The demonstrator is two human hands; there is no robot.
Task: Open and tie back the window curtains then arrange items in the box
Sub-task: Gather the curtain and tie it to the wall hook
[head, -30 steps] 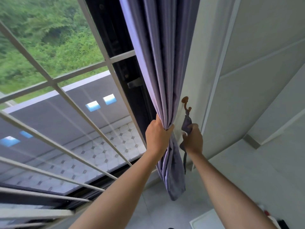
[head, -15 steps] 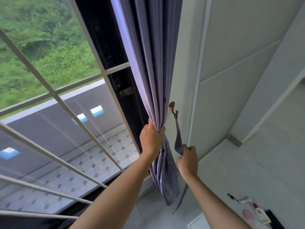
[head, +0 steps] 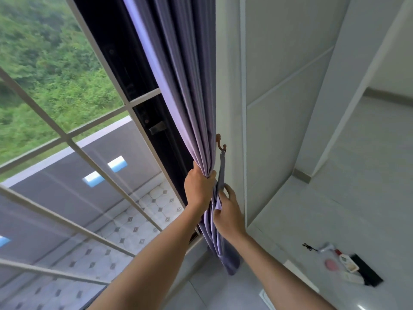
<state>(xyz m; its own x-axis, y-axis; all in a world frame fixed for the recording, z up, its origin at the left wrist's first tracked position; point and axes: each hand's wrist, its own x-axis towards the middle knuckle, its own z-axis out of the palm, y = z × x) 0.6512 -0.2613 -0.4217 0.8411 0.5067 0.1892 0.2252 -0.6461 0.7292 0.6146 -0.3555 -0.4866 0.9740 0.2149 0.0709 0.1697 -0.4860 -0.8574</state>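
To the left of the curtain (head: 187, 90) I see the window (head: 67, 121) with its pale bars, and behind the glass there are green trees and a dark roof with tiles below. The dark window frame (head: 138, 86) stands just beside the curtain, on its left side.

The curtain is purple and it is gathered into one narrow bundle of folds. My left hand (head: 199, 189) grips this bundle, with the fingers curled tight around the cloth, so the folds are squeezed together at that place. Under my left hand the end of the curtain hangs loose.

Just right of the curtain a small brown hook (head: 221, 144) is fixed on the white wall (head: 279, 108). A thin purple tie-back strap (head: 222, 173) hangs down from this hook, touching the curtain's right edge. My right hand (head: 228, 211) is at the lower end of the strap and below my left hand; its thumb and fingers pinch the cloth there, but I cannot tell if it is only the strap or also a fold of curtain.

Far right of the curtain, low on the pale floor (head: 357, 209), lie some small items (head: 342, 262), too blurred to name.
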